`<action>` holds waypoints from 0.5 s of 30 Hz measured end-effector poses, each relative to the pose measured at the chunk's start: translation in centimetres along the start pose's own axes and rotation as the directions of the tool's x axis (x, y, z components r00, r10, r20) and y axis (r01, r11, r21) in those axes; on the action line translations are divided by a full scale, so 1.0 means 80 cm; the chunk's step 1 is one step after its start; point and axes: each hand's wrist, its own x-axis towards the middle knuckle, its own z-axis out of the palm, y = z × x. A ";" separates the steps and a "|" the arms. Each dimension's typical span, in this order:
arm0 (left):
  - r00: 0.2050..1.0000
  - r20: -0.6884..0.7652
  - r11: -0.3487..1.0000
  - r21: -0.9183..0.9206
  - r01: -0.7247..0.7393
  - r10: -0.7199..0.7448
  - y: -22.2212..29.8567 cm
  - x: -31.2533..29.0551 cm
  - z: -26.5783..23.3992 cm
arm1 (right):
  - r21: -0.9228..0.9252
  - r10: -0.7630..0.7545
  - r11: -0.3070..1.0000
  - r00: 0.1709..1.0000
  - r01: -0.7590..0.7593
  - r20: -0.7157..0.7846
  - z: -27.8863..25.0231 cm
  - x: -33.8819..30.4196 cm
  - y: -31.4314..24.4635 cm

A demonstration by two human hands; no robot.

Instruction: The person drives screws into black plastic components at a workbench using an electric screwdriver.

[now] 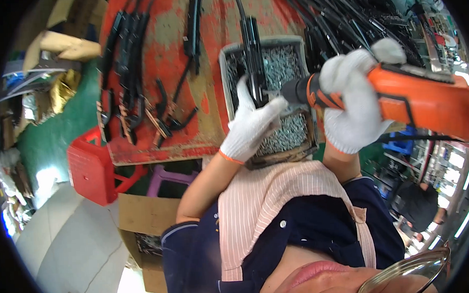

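My left hand (250, 126), in a white knit glove, grips the lower end of a black cylindrical handle (252, 46) with a cable at its far end. The thumb lies along its left side. My right hand (354, 97), also gloved, is wrapped round an orange and black power screwdriver (421, 100). Its dark nose points left at the handle's lower end, close to my left fingertips. Whether the bit touches a screw there cannot be made out. Beneath the handle stands a grey-rimmed bin (224, 76) filled with small silvery screws (283, 66).
Black welding electrode holders (128, 57) with copper-coloured jaws lie on the worn red table (213, 131) at left. More black handles and cables (339, 24) crowd the right. A red stool (91, 166) and cardboard box (143, 213) stand at near left. Another person (417, 204) is at far right.
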 end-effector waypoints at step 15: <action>0.973 0.221 0.975 0.196 -0.106 0.062 0.035 0.012 0.169 | 0.331 -0.240 0.836 0.835 0.437 -0.495 -0.233 -0.029 -0.054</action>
